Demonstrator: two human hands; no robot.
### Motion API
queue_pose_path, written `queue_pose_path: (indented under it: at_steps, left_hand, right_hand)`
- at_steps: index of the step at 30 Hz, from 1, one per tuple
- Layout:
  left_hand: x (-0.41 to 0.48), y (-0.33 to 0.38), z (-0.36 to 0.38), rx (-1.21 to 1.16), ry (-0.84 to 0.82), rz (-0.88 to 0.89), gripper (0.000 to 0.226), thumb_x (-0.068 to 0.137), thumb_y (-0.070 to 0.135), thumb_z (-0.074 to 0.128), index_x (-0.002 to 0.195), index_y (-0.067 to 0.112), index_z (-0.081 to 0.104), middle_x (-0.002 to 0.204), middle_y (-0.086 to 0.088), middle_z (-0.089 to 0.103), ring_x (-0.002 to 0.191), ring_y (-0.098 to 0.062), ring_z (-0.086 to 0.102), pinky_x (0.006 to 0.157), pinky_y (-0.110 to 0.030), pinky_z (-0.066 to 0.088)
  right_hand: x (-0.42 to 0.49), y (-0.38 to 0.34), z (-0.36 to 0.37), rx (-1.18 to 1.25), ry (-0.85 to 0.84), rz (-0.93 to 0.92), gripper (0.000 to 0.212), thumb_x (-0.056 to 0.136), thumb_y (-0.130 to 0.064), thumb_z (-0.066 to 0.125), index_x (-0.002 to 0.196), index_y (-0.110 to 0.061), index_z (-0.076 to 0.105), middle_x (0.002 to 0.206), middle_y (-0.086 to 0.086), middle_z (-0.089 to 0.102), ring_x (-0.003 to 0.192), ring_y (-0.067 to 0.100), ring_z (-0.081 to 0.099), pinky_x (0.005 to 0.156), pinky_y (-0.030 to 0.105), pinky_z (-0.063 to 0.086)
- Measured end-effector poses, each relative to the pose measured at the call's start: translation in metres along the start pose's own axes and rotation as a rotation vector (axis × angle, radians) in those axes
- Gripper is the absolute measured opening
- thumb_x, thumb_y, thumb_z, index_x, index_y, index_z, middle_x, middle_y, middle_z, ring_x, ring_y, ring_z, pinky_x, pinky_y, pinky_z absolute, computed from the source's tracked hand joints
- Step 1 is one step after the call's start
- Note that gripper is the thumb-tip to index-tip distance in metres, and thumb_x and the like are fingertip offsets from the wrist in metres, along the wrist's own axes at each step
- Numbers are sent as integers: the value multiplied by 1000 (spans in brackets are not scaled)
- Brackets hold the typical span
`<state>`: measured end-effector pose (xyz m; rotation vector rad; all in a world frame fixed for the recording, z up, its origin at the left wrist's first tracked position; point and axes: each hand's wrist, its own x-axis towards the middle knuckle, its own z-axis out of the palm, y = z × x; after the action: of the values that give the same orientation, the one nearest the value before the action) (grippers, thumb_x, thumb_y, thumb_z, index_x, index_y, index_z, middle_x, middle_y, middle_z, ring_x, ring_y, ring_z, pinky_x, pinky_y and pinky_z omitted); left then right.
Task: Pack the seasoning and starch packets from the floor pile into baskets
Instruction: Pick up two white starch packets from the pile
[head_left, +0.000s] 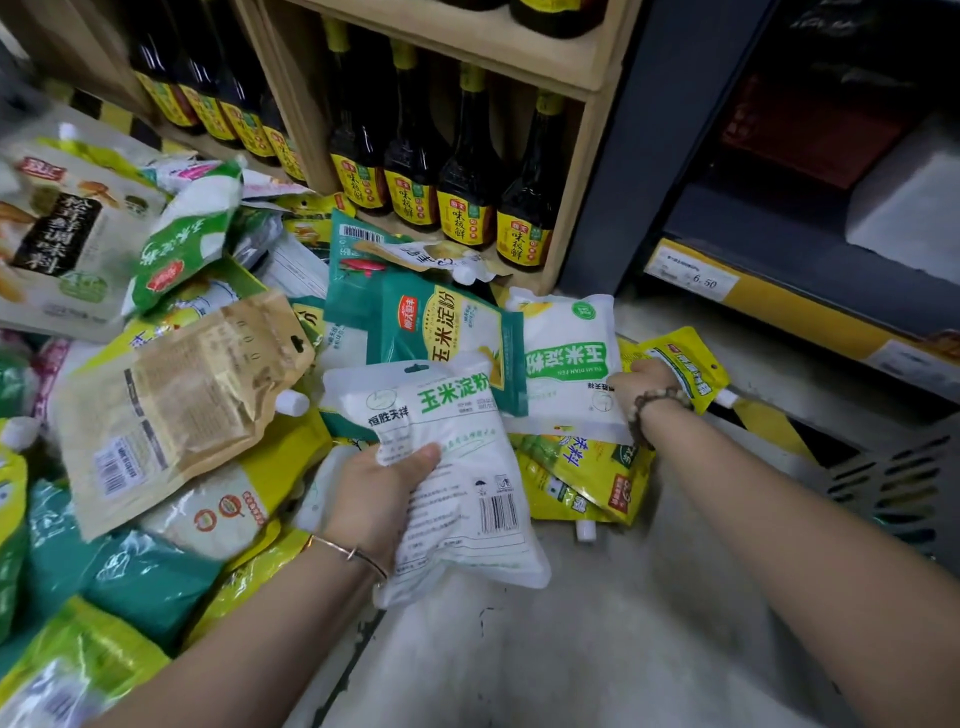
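A pile of seasoning and starch packets covers the floor at left and centre. My left hand grips a white corn starch packet lifted above the floor, thumb on its front. My right hand reaches to a second white starch packet lying on the pile, fingers curled at its right edge. A yellow seasoning pouch lies just beyond that hand. A teal starch packet sits behind the held one. A grey basket shows at the right edge.
A wooden shelf with dark sauce bottles stands behind the pile. A dark shelving unit with a yellow price strip is at right. Bare concrete floor lies between my arms.
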<state>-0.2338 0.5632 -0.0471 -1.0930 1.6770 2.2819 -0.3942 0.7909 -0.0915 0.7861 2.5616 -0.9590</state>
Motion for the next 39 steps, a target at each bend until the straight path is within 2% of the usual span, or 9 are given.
queue_pose_path:
  at_steps: [3,8,11,16,20,22,28,34,39]
  left_hand:
    - [1,1,6,-18,-10,-16,6,84,-1,63,84,3,68,75,-11,73,64,-25,70,58,-36,59]
    - [3,3,10,-41,-18,-34,6,84,0,64,86,4,67,80,-14,73,64,-25,71,54,-33,58]
    - [4,5,9,-43,-26,-64,5,85,2,64,87,5,67,77,-13,73,64,-26,71,53,-33,58]
    - [9,6,7,17,-10,-48,6,86,6,64,90,4,68,82,-14,74,70,-29,71,66,-39,59]
    - [5,10,7,-58,-55,-40,12,92,11,57,96,6,66,87,-13,74,78,-30,71,67,-40,59]
    - [2,10,7,-125,-81,-23,13,93,10,53,97,6,65,84,-11,74,74,-26,72,58,-34,59]
    - [-2,7,18,-149,-107,14,17,94,7,49,89,6,65,77,-6,74,72,-21,70,65,-32,59]
    - [-5,5,18,6,-60,131,15,94,11,52,92,8,67,81,-4,71,77,-21,66,75,-33,53]
    - [-12,12,19,9,-108,160,14,92,6,54,89,11,67,78,-4,72,69,-20,68,68,-33,58]
  right_hand:
    - [1,-21,-5,-47,-142,78,25,92,-27,56,88,-2,59,68,8,52,57,18,48,57,24,41]
    - [9,-39,5,145,-459,43,56,97,-36,44,141,-2,35,142,17,42,129,31,43,93,29,41]
    - [9,-42,12,21,-464,120,72,98,-50,32,148,-1,14,152,20,23,137,30,29,111,33,25]
    - [19,-29,11,-9,-299,4,50,99,-30,42,135,5,41,137,19,47,123,31,49,100,35,42]
    - [8,-8,18,285,-103,-113,19,92,-22,57,83,-6,61,85,15,58,82,27,56,62,30,40]
    - [3,6,14,425,-115,-149,25,90,-16,60,67,-6,56,76,15,61,76,32,59,68,41,50]
    - [-31,25,-11,731,-213,-146,13,89,-1,57,81,-11,60,90,12,68,91,34,65,88,52,51]
    - [-73,48,-50,948,-222,-91,28,89,13,45,72,-9,50,61,2,70,57,18,67,52,29,57]
    - [-104,47,-70,989,-239,-117,28,87,15,46,71,-8,47,68,9,69,58,18,68,61,37,58]
